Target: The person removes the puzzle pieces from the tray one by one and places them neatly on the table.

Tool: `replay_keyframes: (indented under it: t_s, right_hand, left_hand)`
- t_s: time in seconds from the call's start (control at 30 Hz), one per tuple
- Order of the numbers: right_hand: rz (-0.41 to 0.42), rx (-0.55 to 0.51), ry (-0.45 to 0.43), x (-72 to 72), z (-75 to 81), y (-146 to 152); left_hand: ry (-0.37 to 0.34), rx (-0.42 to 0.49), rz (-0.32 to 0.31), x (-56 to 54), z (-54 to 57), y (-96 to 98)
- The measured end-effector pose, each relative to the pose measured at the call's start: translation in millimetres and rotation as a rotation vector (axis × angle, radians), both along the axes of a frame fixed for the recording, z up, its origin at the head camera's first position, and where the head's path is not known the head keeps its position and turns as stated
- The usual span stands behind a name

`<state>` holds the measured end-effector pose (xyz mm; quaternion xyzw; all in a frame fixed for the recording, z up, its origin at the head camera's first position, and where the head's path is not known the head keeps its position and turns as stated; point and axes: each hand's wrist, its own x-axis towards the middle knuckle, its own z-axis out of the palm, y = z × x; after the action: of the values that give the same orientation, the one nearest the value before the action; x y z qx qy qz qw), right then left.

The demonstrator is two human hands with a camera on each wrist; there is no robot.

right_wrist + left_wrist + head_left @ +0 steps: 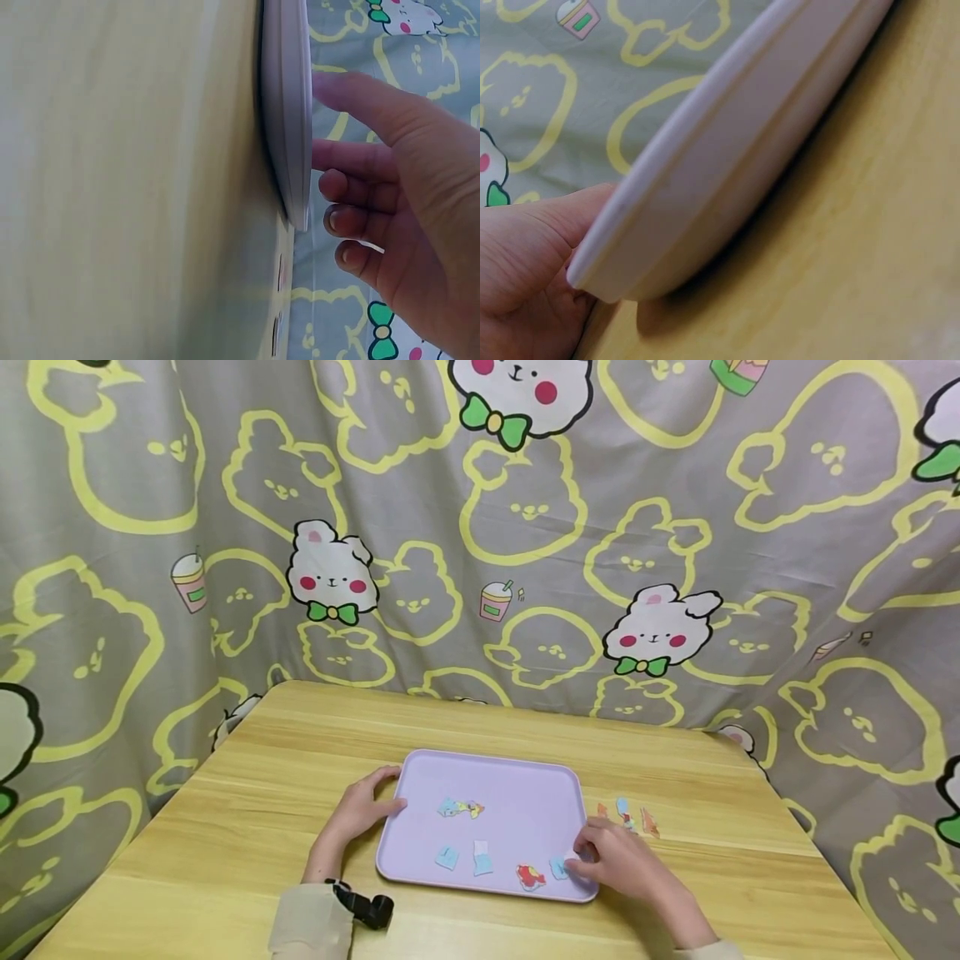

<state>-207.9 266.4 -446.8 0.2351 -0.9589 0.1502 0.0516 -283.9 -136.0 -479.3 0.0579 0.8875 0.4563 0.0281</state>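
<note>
A shallow lilac tray point(517, 793) lies on the table. My left hand point(362, 807) grips its left rim, thumb over the edge, as the left wrist view also shows. At the tray's near right corner my right hand point(618, 860) pinches a light blue puzzle piece point(558, 867) with thumb and forefinger. In the right wrist view those fingertips pass behind the tray's rim and the other fingers curl. Left of that piece is a red and yellow piece point(530, 877). Two pale blue pieces, one point(447, 858) beside the other point(482, 860), lie along the near side. A small multicoloured cluster point(461, 808) sits farther in.
Several more picture pieces point(624, 810) lie on the wooden table point(330, 727) just beyond the tray's right edge. A curtain point(420, 568) with cartoon bears hangs behind and on both sides. A black strap with a camera point(367, 907) is on the left wrist.
</note>
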Motion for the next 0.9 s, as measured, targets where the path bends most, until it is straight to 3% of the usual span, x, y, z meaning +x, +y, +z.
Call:
replay_keyframes:
  t_s: [0.37,0.53,0.9]
  right_hand:
    - [0.034,0.137,0.128,4.2,-0.5,-11.7]
    - [0.023,0.145,0.096,5.7,1.3,-13.5]
    - [0.004,0.042,0.001,1.4,-5.3,-11.2]
  left_hand:
    - [0.0,-0.001,-0.003,-0.5,0.4,0.4]
    - [-0.005,0.001,-0.002,-0.7,0.6,0.7]
    - [0.011,-0.009,-0.002,-2.6,-1.5,0.3]
